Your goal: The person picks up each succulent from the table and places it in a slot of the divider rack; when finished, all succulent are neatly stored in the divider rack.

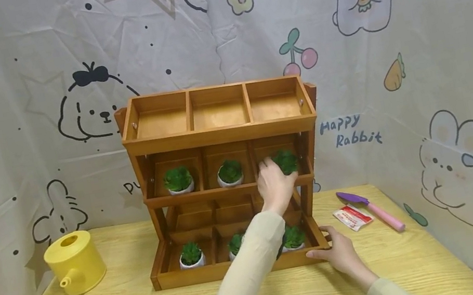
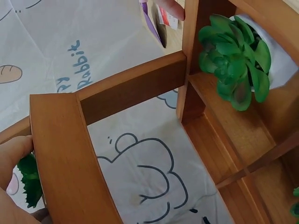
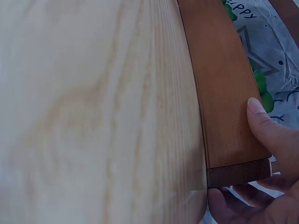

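Observation:
A three-tier wooden plant stand stands on the table. My left hand reaches into the middle tier's right compartment and holds a potted succulent; its pot is hidden behind the hand and the tier's front board. In the left wrist view, green leaves show between thumb and fingers. My right hand grips the stand's lower right front corner, its thumb on the front board and its fingers around the end. Two more succulents in white pots, one left and one central, sit in the middle tier.
Potted succulents also stand in the bottom tier, one partly behind my left sleeve. The top tier has three bare compartments. A yellow watering can is at left; a purple-and-pink trowel and a red-white packet lie at right.

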The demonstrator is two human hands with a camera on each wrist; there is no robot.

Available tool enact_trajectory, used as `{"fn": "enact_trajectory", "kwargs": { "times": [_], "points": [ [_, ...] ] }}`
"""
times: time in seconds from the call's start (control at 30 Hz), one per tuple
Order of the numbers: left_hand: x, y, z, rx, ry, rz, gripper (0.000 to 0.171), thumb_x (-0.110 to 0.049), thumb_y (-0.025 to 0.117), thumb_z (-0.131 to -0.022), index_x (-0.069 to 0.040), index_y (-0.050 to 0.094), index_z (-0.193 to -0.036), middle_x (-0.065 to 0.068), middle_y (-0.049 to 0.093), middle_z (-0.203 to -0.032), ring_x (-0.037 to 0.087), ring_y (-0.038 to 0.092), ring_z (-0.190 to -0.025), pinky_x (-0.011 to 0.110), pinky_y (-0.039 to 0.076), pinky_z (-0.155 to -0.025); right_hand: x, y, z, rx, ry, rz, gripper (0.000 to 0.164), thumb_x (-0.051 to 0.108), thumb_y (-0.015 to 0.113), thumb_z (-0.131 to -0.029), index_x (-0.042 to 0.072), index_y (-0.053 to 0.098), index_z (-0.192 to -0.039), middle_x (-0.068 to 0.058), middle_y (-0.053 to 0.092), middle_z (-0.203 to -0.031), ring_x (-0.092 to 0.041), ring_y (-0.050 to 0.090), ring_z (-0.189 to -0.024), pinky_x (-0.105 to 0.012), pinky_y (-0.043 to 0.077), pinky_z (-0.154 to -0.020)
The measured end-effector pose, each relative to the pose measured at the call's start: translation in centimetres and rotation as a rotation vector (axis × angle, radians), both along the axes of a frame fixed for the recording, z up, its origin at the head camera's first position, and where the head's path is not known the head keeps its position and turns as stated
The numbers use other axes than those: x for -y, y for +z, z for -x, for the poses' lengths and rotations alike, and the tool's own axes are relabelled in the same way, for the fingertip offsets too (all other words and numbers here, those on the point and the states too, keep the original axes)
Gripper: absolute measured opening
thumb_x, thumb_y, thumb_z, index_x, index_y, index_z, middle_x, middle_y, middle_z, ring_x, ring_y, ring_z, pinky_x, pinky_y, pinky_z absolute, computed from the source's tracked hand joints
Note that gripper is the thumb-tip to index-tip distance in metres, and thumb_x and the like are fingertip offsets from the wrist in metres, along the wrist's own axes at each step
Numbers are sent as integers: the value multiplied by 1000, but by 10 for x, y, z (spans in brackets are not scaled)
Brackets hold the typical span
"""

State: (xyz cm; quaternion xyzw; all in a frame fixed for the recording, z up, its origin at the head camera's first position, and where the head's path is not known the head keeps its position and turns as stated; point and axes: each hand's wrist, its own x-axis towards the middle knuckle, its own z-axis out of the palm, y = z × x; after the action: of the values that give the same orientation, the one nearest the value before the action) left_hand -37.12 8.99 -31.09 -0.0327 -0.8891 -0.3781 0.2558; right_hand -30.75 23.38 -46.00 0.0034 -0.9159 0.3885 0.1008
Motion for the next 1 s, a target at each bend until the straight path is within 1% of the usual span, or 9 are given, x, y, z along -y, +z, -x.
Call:
{"fn": "enact_trajectory", "kwargs": {
  "times": [0.13,0.2,0.3,0.37,0.47,0.6,0.67,0.8,1.0],
  "points": [
    [1,-4,-1,-43,-47,-63,71,-33,81,-77,1,48,-131,16,56,-120,31,62,-102,39,54,-84,-2,0,1,5,-3,-2,84,37,84,-70,-4,47,-134,-25,64,-112,-40,60,-103,-53,48,-88],
    [2,-6,-1,-75,-93,-118,75,-30,82,-76,1,45,-134,17,54,-124,31,59,-109,39,51,-91,-4,-1,2,2,-5,-6,84,37,84,-70,-4,47,-134,-25,64,-111,-40,60,-103,-53,47,-88],
    [5,-11,-1,-135,-183,-197,79,-26,82,-76,2,41,-138,18,50,-129,31,54,-118,38,47,-98,-5,-1,3,-4,-4,-10,85,37,84,-70,-4,46,-134,-26,64,-111,-40,60,-103,-53,47,-88],
    [10,-15,-2,-173,-235,-221,80,-26,82,-76,2,40,-138,17,49,-132,30,51,-122,38,45,-101,-7,-1,3,-6,0,-11,85,36,84,-70,-5,46,-134,-27,64,-111,-41,60,-103,-54,47,-88],
    [17,-21,-5,-243,-293,-229,79,-28,82,-76,1,42,-138,16,50,-134,28,49,-125,38,44,-103,-10,0,3,-5,0,-17,85,36,84,-70,-5,46,-134,-28,64,-111,-43,60,-104,-55,47,-89],
    [26,-27,-12,-324,-314,-247,77,-29,83,-75,-1,45,-135,16,52,-132,29,51,-123,41,44,-102,-18,1,2,2,-4,-30,86,36,84,-70,-5,45,-134,-30,63,-112,-44,59,-104,-55,47,-89],
    [29,-30,-16,-344,-313,-259,76,-30,83,-75,-2,45,-134,16,53,-131,29,52,-121,41,45,-101,-22,1,3,5,-2,-37,86,37,84,-71,-6,44,-135,-30,62,-112,-45,59,-104,-56,47,-88],
    [35,-32,-24,-358,-323,-274,74,-31,82,-75,-3,47,-133,14,54,-129,31,54,-116,42,47,-96,-27,1,6,17,-2,-43,87,38,83,-71,-5,43,-135,-31,61,-115,-45,58,-106,-56,46,-89],
    [55,-36,-41,-346,-392,-273,73,-28,84,-73,-3,50,-132,13,56,-129,30,54,-115,42,48,-95,-27,9,15,7,34,-63,88,40,82,-72,-6,42,-136,-31,61,-116,-43,60,-104,-53,49,-88]
  ]
}}
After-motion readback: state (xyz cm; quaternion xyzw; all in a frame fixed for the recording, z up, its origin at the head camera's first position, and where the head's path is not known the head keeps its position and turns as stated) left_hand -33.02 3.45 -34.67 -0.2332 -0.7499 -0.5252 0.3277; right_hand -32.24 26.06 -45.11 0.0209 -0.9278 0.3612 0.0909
